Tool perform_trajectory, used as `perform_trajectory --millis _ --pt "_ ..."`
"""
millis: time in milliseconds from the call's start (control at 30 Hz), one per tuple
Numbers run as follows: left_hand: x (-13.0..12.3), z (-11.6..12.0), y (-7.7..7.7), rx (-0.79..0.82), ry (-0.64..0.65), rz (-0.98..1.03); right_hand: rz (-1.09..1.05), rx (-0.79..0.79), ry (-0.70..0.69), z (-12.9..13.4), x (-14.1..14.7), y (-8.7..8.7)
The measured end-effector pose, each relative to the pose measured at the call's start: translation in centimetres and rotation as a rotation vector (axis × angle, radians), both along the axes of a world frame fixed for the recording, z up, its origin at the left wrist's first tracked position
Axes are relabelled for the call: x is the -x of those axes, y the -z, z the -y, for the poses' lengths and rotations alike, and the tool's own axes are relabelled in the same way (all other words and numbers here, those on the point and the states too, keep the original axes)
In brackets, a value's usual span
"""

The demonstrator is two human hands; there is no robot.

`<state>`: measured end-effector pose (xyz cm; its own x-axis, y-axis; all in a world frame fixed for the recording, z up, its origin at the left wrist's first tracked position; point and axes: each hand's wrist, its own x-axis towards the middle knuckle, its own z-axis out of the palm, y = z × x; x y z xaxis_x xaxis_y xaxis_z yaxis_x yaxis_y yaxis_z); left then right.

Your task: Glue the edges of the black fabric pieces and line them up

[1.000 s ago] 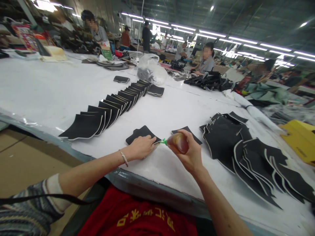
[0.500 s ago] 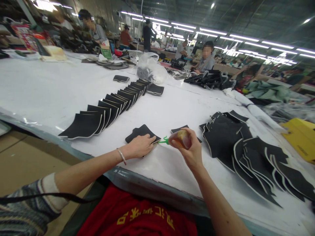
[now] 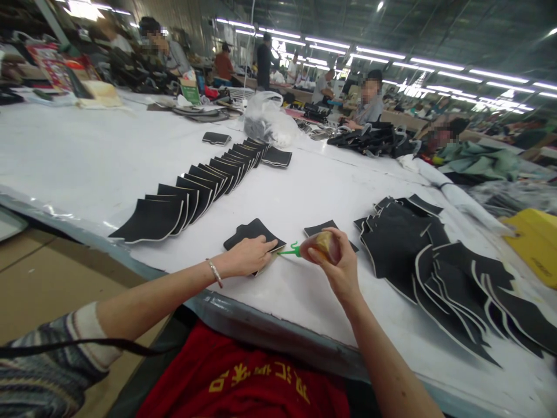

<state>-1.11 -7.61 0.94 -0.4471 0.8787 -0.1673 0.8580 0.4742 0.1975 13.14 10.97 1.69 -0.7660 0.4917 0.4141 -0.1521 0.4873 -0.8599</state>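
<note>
My left hand (image 3: 250, 255) lies on a black piece with pale edges (image 3: 248, 232), its fingers spread out flat near the right corner. In my right hand (image 3: 342, 264) is a squeeze bottle of amber liquid (image 3: 321, 247), tilted on its side. The bottle's green nozzle (image 3: 289, 251) points left, its tip at the edge of the piece beside my left fingertips. Another black piece (image 3: 322, 227) lies partly behind the bottle. A row of overlapping black pieces (image 3: 152, 217) stretches away at the left.
A heap of black pieces (image 3: 395, 238) covers the table's right side, with a yellow object (image 3: 533, 244) beyond it. Clear plastic bags (image 3: 270, 119) sit at the back of the white table (image 3: 261, 197). Several people work in the background.
The view has shifted slightly. My left hand and the bottle in my right hand keep nearly the same places at the black piece.
</note>
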Motion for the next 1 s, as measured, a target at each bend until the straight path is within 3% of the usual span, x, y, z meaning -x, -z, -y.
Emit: perform_trajectory --millis 133,300,433,600,767,900,1000 --pt "0.3 0.2 0.1 0.016 0.047 0.011 0.054 0.112 -0.113 0.7 -0.5 0.4" --pt "0.4 0.2 0.1 0.014 0.041 0.041 0.012 0.089 -0.044 1.0 -0.8 0.7" --pt "0.2 0.2 -0.3 0.037 0.002 0.046 0.073 0.155 -0.158 1.6 -1.3 0.8" --pt "0.0 0.2 -0.5 0.044 -0.006 0.035 0.036 0.121 -0.093 1.8 -1.7 1.0" --pt "0.1 0.2 -0.4 0.040 0.028 0.030 0.043 0.170 -0.212 1.7 -1.8 0.9" --pt "0.2 0.3 -0.2 0.014 0.014 0.038 0.030 0.114 -0.105 1.4 -1.6 1.2" --pt "0.2 0.3 -0.2 0.007 0.014 0.006 0.042 0.149 -0.134 1.7 -1.7 1.6"
